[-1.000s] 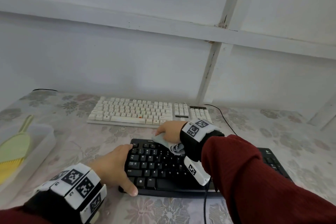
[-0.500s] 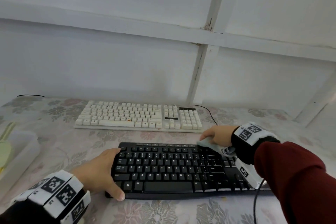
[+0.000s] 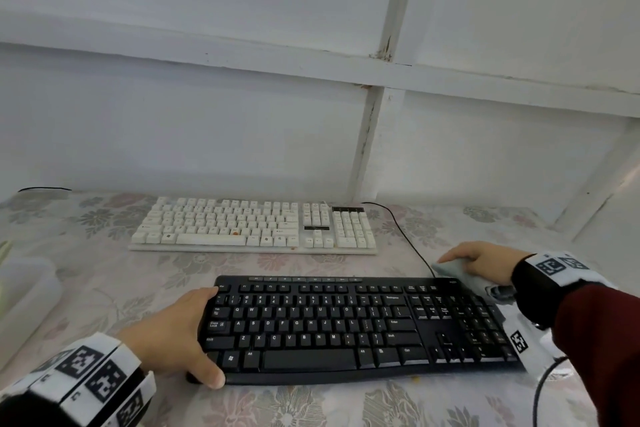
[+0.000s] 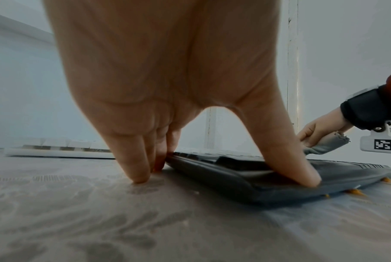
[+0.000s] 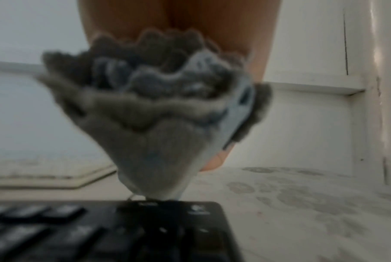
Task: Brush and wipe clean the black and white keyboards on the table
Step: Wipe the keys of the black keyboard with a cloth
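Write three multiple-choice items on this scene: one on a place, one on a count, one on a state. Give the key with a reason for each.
1. Where is the crumpled grey cloth?
A. On the white keyboard
B. At the far right corner of the black plastic keyboard
C. In the tray at the left

2. How many keyboards lie on the flowered tablecloth?
A. One
B. Two
C. Three

3. What is the left hand doing?
A. Gripping the black keyboard's left end
B. Hanging idle off the table
C. Holding a brush

Key: 1 B, the right hand holds the cloth there, as the right wrist view shows too. 2 B, the black one lies nearer and the white plastic keyboard behind it. 3 A, the thumb lies on the near left corner and the fingers curl round the end.
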Demonstrator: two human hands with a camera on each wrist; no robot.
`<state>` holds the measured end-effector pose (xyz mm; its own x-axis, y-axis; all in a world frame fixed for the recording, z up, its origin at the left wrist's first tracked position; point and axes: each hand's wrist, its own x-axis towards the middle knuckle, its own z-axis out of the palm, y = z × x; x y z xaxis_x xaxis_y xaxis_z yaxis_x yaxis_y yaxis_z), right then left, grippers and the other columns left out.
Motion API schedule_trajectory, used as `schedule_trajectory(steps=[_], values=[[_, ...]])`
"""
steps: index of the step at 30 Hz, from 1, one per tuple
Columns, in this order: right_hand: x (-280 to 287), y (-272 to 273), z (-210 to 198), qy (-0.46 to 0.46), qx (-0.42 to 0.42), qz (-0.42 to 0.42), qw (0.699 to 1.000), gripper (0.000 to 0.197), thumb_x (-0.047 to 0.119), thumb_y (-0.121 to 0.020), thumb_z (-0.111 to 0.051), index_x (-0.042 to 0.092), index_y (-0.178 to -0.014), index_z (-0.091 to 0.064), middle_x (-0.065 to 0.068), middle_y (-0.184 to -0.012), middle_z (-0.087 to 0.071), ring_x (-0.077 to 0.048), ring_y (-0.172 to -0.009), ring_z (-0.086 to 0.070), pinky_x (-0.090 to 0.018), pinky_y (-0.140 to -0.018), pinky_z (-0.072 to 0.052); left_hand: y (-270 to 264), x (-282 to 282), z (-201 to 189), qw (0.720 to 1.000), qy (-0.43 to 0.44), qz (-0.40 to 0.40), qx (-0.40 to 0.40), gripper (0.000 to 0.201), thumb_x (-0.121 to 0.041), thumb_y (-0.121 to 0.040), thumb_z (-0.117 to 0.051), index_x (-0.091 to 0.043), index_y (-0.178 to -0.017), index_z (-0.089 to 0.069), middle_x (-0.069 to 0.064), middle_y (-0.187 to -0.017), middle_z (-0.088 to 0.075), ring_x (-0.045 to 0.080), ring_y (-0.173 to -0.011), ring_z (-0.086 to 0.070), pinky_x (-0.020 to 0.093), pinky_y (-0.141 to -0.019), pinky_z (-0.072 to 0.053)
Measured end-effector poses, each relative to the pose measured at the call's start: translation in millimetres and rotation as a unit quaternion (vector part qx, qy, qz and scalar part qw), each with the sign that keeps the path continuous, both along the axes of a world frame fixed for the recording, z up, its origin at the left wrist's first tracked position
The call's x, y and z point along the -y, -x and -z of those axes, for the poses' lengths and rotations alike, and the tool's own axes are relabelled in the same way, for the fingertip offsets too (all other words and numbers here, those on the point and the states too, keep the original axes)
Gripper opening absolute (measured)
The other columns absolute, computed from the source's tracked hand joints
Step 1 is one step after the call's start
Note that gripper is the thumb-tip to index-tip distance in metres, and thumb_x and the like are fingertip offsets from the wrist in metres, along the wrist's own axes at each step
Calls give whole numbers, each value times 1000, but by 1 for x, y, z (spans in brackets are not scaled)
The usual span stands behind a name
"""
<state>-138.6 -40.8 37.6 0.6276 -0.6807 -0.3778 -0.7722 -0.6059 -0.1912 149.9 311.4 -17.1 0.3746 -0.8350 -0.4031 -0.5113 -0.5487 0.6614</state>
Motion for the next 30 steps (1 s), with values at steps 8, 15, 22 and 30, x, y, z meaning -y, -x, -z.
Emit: schedule_trajectory(steps=[8, 15, 22, 30], values=[[-2, 0, -2, 158, -229, -43, 959, 34, 23, -101, -39, 21, -131, -54, -1, -138, -47, -23, -124, -48, -29, -106, -33, 1, 0, -1, 1000, -8, -3, -1, 100, -21, -47, -90, -36, -120, -23, -21, -119, -36, 7, -117, -41, 24, -101, -36], [-72, -65, -37, 83, -20, -90, 992, 37, 41, -98, -40, 17, -110, -65, 1, -94, -64, -11, -79, -59, -21, -74, -46, 4, 1, -7, 1000, -10, 1, 2, 94, -18, -52, -89, -35, -119, -25, -25, -112, -35, 4, -111, -42, 18, -95, -35], [-184, -190, -9, 24, 37, -265, 963, 35, 27, -99, -41, 10, -125, -58, -10, -123, -54, -28, -111, -55, -36, -102, -42, 8, 1, -13, 1000, 3, 11, -1, 79, -12, -60, -86, -37, -104, -25, -26, -103, -40, -3, -99, -44, 10, -84, -34], [-212, -239, 15, 98, -71, -341, 932, 39, 4, -95, -43, 11, -133, -53, -12, -133, -51, -31, -117, -52, -38, -100, -42, -3, -2, -6, 1000, 13, 9, -25, 84, -13, -59, -87, -33, -119, -32, -24, -110, -48, 1, -107, -50, 11, -85, -37]])
